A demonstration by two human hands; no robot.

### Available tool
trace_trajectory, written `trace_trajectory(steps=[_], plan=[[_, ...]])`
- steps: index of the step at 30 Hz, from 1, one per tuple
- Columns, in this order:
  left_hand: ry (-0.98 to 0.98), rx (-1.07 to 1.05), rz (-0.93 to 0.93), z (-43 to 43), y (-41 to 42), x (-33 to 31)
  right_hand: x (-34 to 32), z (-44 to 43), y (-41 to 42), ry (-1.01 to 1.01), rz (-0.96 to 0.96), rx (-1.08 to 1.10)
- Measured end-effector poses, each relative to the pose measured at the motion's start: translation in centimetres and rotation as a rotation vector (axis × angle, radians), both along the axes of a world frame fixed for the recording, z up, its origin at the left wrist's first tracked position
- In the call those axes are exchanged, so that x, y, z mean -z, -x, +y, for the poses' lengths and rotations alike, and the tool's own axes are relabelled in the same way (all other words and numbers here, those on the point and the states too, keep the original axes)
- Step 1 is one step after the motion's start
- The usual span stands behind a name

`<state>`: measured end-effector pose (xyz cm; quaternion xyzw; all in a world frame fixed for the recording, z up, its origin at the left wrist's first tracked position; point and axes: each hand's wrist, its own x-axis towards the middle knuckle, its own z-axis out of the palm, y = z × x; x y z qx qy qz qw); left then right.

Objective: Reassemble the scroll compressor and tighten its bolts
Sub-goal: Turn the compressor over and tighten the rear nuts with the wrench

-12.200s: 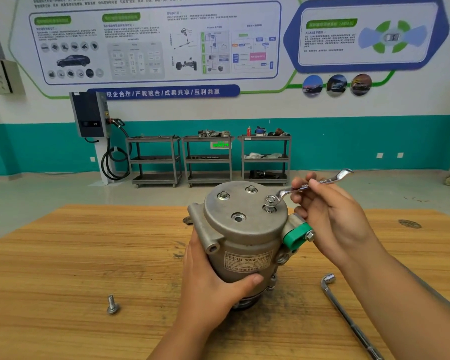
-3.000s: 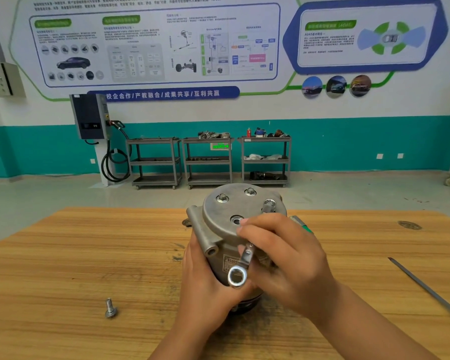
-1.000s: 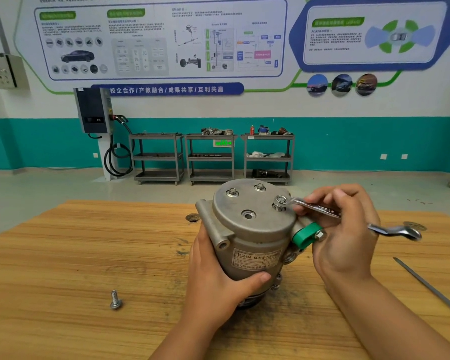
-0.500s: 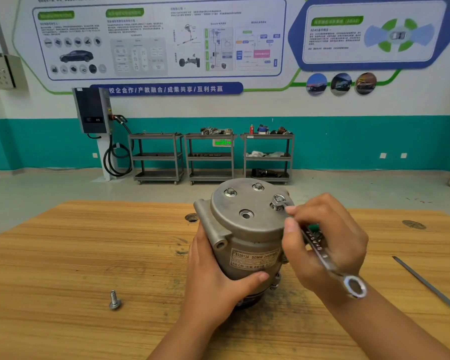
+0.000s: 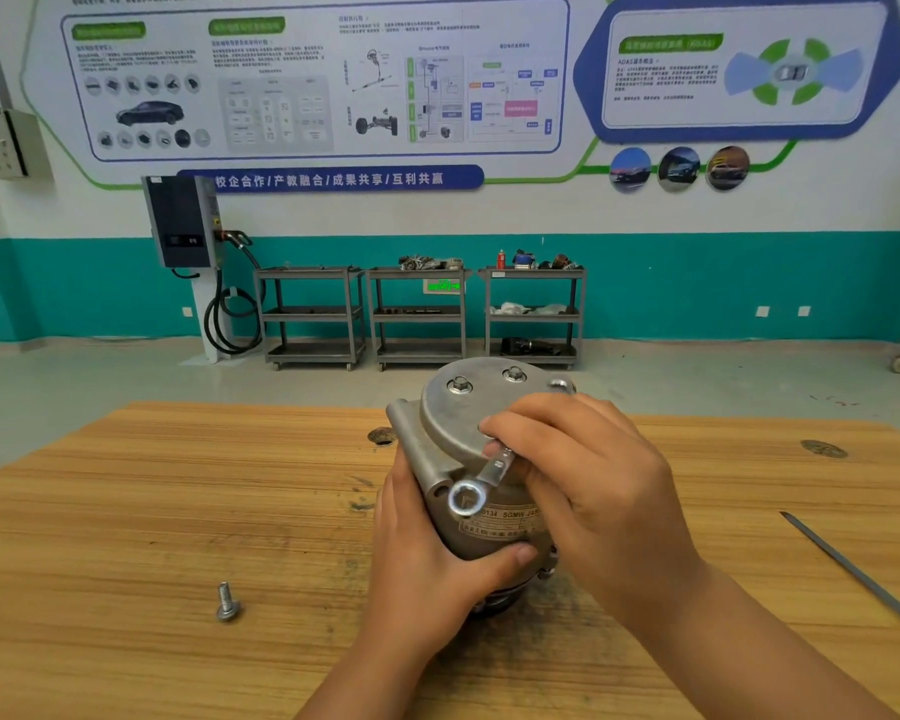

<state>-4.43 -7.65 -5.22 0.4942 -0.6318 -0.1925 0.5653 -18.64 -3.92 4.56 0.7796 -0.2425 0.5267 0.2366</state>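
The grey scroll compressor (image 5: 448, 407) stands upright on the wooden table (image 5: 152, 511), its round end cover facing up with bolts (image 5: 459, 384) in it. My left hand (image 5: 427, 569) grips the housing from the front left, thumb across the label. My right hand (image 5: 588, 491) holds a small combination wrench (image 5: 481, 483) over the cover. The wrench's far end sits at the right-hand bolt (image 5: 561, 385), and its free ring end points toward me and to the left. A loose flanged bolt (image 5: 226, 603) lies on the table to the left.
A long thin metal tool (image 5: 853, 574) lies on the table at the right edge. Dark round marks (image 5: 822, 448) dot the tabletop. Beyond the table stand three grey shelf carts (image 5: 419, 317) and a wall charger (image 5: 183, 220).
My right hand has swung the wrench handle clockwise around the right-hand bolt, from pointing right, through front right, to pointing front left. My left hand keeps its grip on the housing.
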Motion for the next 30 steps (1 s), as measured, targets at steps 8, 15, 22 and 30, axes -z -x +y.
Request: trace_trajectory(steps=[8,15,22,30], plan=[[0.042,-0.068,-0.001,0.7,0.0,-0.2,-3.2,-0.7,3.3,-0.528,-0.621,-0.692],[0.046,-0.072,-0.001,0.7,0.1,-0.1,-2.7,-3.4,4.7,-0.733,-0.934,-0.847],[0.032,-0.077,-0.006,0.7,0.2,-0.1,-1.6,-4.9,4.9,-0.873,-1.037,-0.911],[0.046,-0.078,-0.011,0.7,0.1,-0.1,-0.7,-5.4,4.4,-0.931,-1.171,-0.980]])
